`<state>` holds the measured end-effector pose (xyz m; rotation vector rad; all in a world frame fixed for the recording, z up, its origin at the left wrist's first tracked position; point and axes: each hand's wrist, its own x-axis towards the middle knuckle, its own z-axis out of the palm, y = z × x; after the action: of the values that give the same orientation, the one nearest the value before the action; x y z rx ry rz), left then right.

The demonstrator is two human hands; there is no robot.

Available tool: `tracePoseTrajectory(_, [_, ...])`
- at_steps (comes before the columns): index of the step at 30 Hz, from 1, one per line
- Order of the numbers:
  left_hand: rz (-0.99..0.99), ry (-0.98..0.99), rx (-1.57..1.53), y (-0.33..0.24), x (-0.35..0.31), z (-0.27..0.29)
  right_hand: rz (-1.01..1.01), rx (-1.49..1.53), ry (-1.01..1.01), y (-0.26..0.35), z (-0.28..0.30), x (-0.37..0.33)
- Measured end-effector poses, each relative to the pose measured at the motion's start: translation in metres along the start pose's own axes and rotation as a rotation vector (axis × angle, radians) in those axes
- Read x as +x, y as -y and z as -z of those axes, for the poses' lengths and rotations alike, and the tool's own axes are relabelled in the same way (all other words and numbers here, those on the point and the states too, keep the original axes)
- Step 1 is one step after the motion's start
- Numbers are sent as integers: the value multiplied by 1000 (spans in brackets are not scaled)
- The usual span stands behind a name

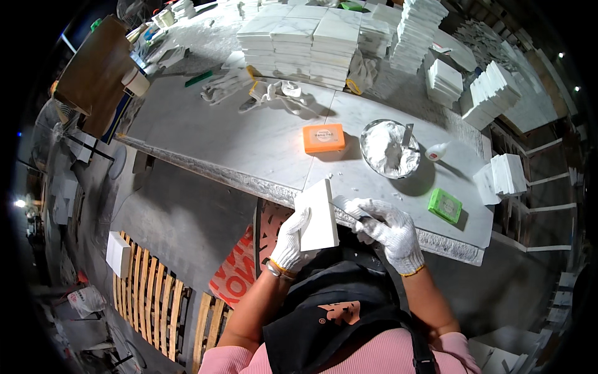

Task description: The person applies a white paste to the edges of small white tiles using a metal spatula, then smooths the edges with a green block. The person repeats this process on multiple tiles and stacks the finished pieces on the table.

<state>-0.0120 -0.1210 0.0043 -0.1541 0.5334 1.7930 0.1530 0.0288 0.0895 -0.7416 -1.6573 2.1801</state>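
My left hand [290, 242], in a white knit glove, grips a white marble tile [316, 215] and holds it tilted in front of the table's near edge. At the tile's right edge is my right hand [391, 234], gloved too, its fingers closed round a small putty knife [344, 210] with a thin dark blade. Most of its handle is hidden by the glove. On the table beyond sits a metal bowl [366, 163] heaped with white powder or paste [387, 149], and a flat metal blade [407, 135] stands in it.
An orange hand pad [324, 138], a green pad [445, 206] and a small white bottle [436, 151] lie on the marble table [243, 137]. Loose gloves [280, 93] rest farther back, before stacked tiles [299, 47]. Wooden pallets [149, 283] are on the floor at left.
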Motion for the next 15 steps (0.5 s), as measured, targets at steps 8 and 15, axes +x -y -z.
tracePoseTrajectory(8, [66,11,-91,18,3,-15,-47,-113,8,22,-26,15])
tracePoseTrajectory(15, [80,55,-194,30,9,13,182,-287,24,6,-32,6])
